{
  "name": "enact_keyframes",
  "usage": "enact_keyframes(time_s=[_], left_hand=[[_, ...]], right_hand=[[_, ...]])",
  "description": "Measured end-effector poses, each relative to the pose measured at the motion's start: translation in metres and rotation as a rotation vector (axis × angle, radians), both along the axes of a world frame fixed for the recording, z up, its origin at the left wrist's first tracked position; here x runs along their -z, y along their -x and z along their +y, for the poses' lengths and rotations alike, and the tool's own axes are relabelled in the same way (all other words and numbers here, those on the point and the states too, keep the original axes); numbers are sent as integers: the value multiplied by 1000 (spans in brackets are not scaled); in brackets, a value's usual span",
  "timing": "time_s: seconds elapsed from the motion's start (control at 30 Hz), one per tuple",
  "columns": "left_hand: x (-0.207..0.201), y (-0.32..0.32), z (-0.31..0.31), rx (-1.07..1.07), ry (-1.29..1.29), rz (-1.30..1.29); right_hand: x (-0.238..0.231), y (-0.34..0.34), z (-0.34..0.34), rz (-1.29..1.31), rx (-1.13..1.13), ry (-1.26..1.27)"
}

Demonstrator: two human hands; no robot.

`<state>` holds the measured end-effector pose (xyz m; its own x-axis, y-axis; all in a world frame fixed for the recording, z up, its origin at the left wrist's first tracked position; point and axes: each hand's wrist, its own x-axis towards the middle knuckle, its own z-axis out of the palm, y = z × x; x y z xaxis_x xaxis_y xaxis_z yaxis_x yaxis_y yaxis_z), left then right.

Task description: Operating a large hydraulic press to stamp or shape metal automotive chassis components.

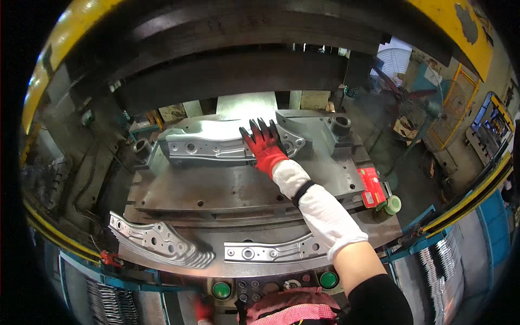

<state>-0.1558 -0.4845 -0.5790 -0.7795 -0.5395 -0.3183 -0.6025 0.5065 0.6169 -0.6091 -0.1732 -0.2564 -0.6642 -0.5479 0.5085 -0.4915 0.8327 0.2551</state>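
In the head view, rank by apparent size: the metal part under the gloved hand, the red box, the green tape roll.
1. Metal part under the right hand, largest.
2. Red box.
3. Green tape roll, smallest.

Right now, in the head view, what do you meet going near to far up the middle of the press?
Green buttons → single flat metal bracket → bare die plate → shaped metal panel seated on the die, with the right hand in a red glove pressed on it.
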Motion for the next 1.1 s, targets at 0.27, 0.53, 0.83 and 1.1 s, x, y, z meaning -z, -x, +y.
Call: enact_keyframes(time_s=[0.27, 0.53, 0.83, 1.1], left_hand=[[71, 8, 2, -43, -326, 303], [39, 44, -1, 96, -332, 26], [77, 44, -22, 121, -261, -65], [65, 56, -6, 171, -157, -181]], right_hand=[[27, -155, 92, -220, -107, 384], [236, -345, 269, -271, 971, 1148], [409, -386, 260, -1166, 796, 1143], [427, -388, 294, -1275, 653, 1046]])
